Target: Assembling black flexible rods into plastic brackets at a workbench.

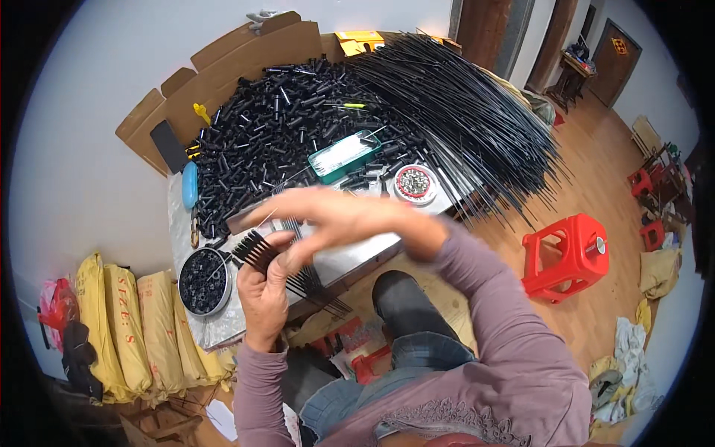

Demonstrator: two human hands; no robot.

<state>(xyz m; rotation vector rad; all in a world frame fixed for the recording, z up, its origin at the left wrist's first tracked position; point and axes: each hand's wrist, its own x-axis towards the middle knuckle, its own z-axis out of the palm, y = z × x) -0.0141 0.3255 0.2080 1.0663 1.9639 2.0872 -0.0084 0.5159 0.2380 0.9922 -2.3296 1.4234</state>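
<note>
A wide fisheye view looks steeply down and forward from the wearer's head, close above the lap point(424, 352) at lower centre. The left hand point(264, 302) and right hand point(331, 212) are near the lens around mid-frame; the worktop point(179, 227) spreads below and beyond them, a door point(615, 63) far off at upper right. Straight edges bow toward the dark corners.

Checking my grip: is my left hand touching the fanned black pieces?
Touching. The head view shows the left hand gripping the fanned black pieces, their ends jutting out past its fingers.
</note>
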